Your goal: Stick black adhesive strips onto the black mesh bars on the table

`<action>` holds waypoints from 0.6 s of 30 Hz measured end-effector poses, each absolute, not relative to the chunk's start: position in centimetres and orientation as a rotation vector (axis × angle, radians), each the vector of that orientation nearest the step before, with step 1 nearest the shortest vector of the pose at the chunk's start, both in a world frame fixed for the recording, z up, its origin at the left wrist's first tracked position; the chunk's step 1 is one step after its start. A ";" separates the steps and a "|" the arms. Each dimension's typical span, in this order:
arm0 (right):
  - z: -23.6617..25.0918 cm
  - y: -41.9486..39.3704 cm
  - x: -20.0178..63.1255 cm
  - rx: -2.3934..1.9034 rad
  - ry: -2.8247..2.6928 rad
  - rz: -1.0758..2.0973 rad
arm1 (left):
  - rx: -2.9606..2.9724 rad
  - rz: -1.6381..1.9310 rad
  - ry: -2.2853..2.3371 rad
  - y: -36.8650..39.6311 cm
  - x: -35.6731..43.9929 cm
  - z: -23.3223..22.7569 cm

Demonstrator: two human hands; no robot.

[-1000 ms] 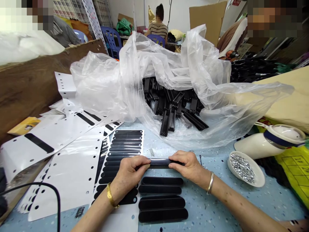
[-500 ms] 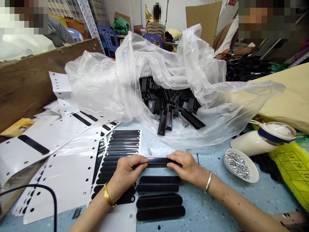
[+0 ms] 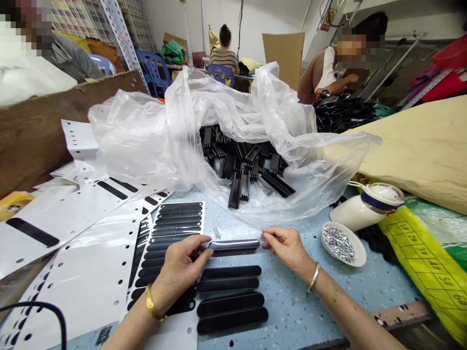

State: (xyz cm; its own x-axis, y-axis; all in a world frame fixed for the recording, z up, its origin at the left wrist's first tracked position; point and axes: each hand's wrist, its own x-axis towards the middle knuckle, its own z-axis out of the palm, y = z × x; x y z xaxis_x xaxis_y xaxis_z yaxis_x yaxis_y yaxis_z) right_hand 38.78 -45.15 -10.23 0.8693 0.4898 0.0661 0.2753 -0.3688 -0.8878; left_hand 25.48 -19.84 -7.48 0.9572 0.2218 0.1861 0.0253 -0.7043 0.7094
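A glossy black strip with rounded ends (image 3: 237,246) lies across the blue table before me. My left hand (image 3: 188,260) pinches its left end between thumb and fingers. Just past its right end is my right hand (image 3: 282,245), apart from the strip, its fingers loosely bent and nothing visible in them. Closer to me, several similar black strips (image 3: 231,285) lie in two stacked groups. Left of these, partly under my left hand and forearm, is a sheet of black rounded stickers (image 3: 178,221).
A clear plastic bag (image 3: 127,141) of black slotted parts (image 3: 239,165) lies open at the back. On the right are a bowl of small silvery pieces (image 3: 339,243), a white flask (image 3: 352,211) and a yellow printed bag (image 3: 419,253). White backing sheets (image 3: 91,253) cover the left. Other people sit beyond.
My right hand has let go of the strip's right end and moved slightly away from it. My left hand still grips the left end. The view has shifted to the right.
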 end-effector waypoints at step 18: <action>-9.9 -42.3 35.8 -2.058 -0.899 0.148 | 2.611 0.097 -0.103 -22.0 27.4 -7.2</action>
State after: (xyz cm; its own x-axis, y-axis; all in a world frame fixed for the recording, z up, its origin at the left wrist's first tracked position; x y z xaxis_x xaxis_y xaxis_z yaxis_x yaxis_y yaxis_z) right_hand 35.76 -42.35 -9.91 0.7329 0.6462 0.2127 0.5438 -0.3686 -0.7540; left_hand 27.42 -22.03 -7.23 0.9946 -0.0545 0.0888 -0.0918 -0.8614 0.4996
